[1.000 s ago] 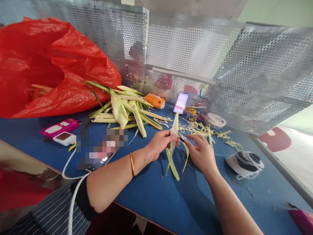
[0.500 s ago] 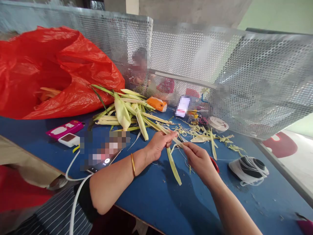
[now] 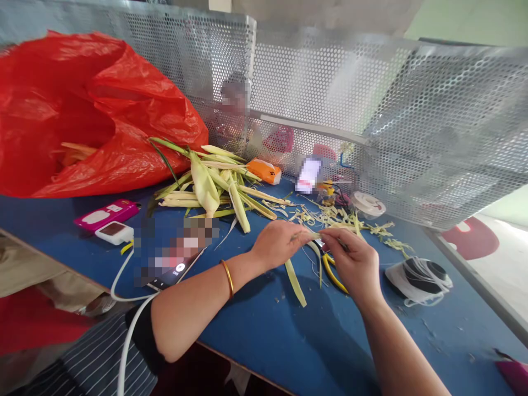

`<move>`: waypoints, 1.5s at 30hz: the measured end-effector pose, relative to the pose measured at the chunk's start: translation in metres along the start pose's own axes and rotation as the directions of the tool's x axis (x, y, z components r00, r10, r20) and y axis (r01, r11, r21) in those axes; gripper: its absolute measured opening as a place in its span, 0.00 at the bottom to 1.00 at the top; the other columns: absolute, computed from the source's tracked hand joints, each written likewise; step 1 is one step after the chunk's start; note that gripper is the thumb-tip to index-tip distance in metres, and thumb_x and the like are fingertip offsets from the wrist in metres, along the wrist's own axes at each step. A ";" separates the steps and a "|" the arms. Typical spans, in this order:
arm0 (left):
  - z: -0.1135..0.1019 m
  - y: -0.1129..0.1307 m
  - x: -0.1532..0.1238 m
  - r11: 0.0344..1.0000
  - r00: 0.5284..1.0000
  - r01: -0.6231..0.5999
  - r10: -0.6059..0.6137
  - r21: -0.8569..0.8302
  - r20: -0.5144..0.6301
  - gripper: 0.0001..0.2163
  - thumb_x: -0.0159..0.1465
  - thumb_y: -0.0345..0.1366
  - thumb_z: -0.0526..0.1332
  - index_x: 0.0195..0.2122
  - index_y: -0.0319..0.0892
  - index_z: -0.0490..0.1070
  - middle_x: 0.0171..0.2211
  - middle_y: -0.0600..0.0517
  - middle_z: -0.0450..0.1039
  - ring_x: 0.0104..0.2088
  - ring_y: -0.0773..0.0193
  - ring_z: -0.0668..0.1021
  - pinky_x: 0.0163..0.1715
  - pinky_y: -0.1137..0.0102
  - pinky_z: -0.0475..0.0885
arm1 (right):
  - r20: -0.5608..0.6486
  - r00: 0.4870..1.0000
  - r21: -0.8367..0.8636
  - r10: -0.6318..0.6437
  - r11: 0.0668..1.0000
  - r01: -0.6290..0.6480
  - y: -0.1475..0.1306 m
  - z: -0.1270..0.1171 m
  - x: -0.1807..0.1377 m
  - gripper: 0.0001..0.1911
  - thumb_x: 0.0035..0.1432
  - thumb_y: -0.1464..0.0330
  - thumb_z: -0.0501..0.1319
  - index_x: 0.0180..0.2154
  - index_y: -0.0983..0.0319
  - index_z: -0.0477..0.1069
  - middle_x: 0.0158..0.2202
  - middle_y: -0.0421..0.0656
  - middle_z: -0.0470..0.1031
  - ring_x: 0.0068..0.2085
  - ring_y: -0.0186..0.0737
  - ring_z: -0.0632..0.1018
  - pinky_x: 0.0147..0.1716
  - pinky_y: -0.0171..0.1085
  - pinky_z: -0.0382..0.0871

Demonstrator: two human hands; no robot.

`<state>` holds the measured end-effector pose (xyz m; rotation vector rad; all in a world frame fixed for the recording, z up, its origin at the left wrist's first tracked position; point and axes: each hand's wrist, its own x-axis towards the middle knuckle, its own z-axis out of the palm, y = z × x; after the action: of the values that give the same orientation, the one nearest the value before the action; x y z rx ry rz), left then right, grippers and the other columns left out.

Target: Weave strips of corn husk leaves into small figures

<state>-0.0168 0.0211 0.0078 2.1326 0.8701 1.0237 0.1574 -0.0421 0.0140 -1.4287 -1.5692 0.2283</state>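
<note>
Both of my hands meet above the blue table [image 3: 264, 330]. My left hand [image 3: 278, 245] is closed, its fingertips pinching a pale corn husk strip [image 3: 315, 236]. Against the other end of that strip, my right hand [image 3: 352, 258] pinches with thumb and fingers. Most of the strip is hidden by the fingers. Below my left hand lies another pale green husk strip [image 3: 296, 286]. A yellow-handled tool [image 3: 333, 275] rests partly under my right hand, its working end mostly covered. Beyond my hands spreads a heap of corn husks [image 3: 205, 190].
Husk scraps [image 3: 330, 214] lie near a white tape roll [image 3: 368, 204]. A spool of white thread [image 3: 423, 279] sits at right. A red plastic bag [image 3: 144, 104], phone [image 3: 175, 261] and magenta device [image 3: 108, 215] occupy the left. A perforated metal screen [image 3: 313, 82] borders the back.
My left hand has slid right along the husk strip, and my right hand has turned upward, so the fingertips are close together. The yellow handle now shows beside my right hand.
</note>
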 end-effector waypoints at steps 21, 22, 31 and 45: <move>0.001 -0.013 0.010 0.383 0.711 0.463 -0.699 -0.799 0.077 0.14 0.64 0.45 0.57 0.26 0.43 0.60 0.16 0.63 0.47 0.14 0.76 0.49 0.16 0.75 0.42 | 0.027 0.962 -0.361 0.270 0.900 -0.243 0.034 0.005 0.008 0.07 0.61 0.64 0.53 0.34 0.58 0.66 0.29 0.42 0.76 0.29 0.41 0.77 0.29 0.36 0.62; 0.001 -0.014 0.010 0.412 0.704 0.431 -0.710 -0.803 0.014 0.14 0.65 0.44 0.56 0.26 0.42 0.59 0.16 0.62 0.49 0.14 0.75 0.51 0.15 0.75 0.43 | 0.078 0.958 -0.255 0.276 0.934 -0.249 0.030 0.003 0.009 0.06 0.62 0.64 0.53 0.34 0.58 0.64 0.28 0.40 0.76 0.27 0.39 0.77 0.29 0.36 0.63; 0.010 0.003 0.000 0.409 0.729 0.665 -0.539 -0.626 0.423 0.09 0.62 0.38 0.56 0.27 0.41 0.64 0.24 0.49 0.76 0.23 0.65 0.77 0.28 0.69 0.71 | 0.321 0.920 -0.384 -0.225 0.857 0.344 0.004 -0.006 0.003 0.12 0.67 0.69 0.50 0.39 0.60 0.71 0.37 0.45 0.76 0.34 0.39 0.77 0.31 0.34 0.63; 0.004 0.008 -0.003 0.459 0.649 0.759 -0.470 -0.462 0.598 0.18 0.64 0.50 0.56 0.25 0.41 0.69 0.15 0.60 0.49 0.14 0.75 0.49 0.16 0.74 0.41 | 0.319 0.911 -0.635 -0.261 0.655 0.409 0.020 -0.008 0.009 0.13 0.68 0.66 0.51 0.37 0.60 0.74 0.33 0.43 0.76 0.31 0.37 0.75 0.27 0.35 0.56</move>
<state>-0.0124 0.0127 0.0104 1.1170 0.8052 0.3705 0.1781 -0.0323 0.0085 -1.6484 -2.1972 -0.5259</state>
